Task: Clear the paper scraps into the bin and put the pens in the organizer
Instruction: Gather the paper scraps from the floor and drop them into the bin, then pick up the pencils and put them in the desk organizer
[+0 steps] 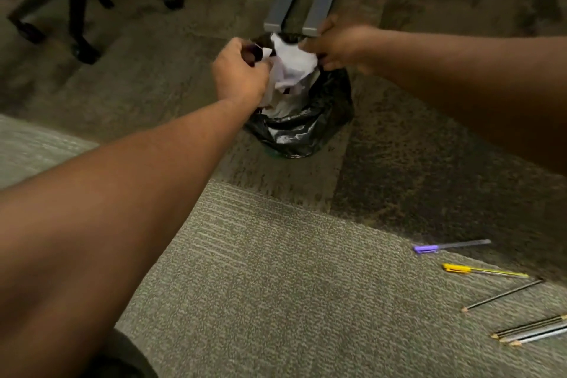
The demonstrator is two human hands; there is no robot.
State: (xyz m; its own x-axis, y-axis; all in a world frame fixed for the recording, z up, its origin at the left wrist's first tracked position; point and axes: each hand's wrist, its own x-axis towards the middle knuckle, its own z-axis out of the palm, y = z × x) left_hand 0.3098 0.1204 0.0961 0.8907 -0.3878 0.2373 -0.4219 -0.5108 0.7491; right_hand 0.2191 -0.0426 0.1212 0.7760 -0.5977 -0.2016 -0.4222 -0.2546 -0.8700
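Bin (pixel 302 132) interior hidden; pencils (pixel 534 333) cut off right.

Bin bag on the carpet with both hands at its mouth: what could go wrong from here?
1. The crumpled paper sits high at the mouth of the bin bag, so scraps may spill onto the carpet when the left hand and right hand let go.
2. The soft bag could slump or tip.
3. The purple pen, yellow pen and pencils lie loose nearby, easy to step on.
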